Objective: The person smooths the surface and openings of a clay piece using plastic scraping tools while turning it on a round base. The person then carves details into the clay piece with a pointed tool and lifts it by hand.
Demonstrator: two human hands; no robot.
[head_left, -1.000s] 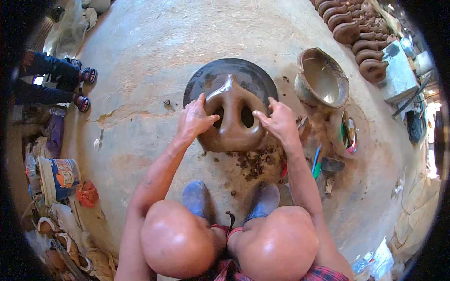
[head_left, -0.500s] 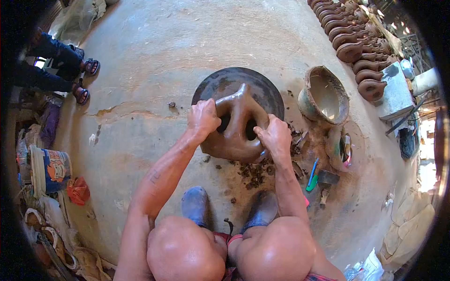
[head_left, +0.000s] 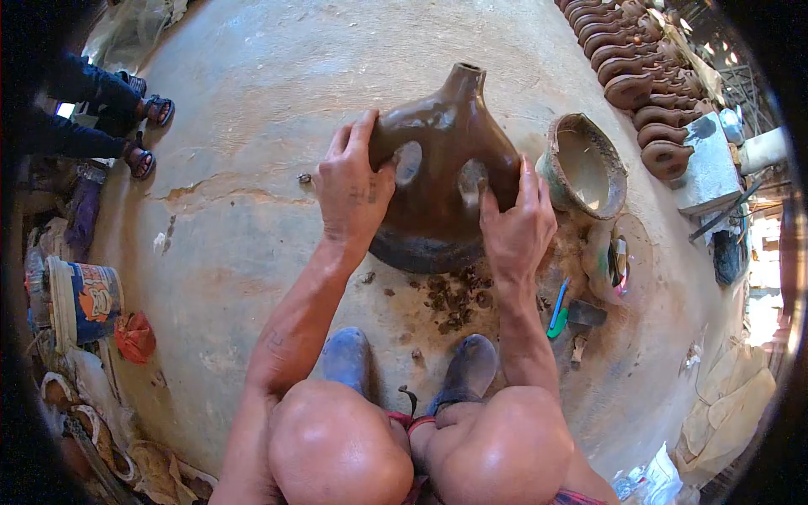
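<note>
Both of my hands are on a wet brown clay vessel with a narrow neck and two oval holes. The vessel stands upright, its neck pointing away from me, above a dark round wheel that shows only at its near edge. My left hand grips the left side, thumb at the left hole. On the right side, my right hand holds the clay with its thumb at the right hole.
A clay-smeared basin stands right of the wheel. Nearer lie a blue-and-green tool and a dark block. Rows of clay pieces line the upper right. A bucket and a person's sandalled feet are left.
The vessel has tipped up and away from me, so its neck now stands beyond the wheel. Both my hands have moved with it, and the wheel's far part is now covered.
</note>
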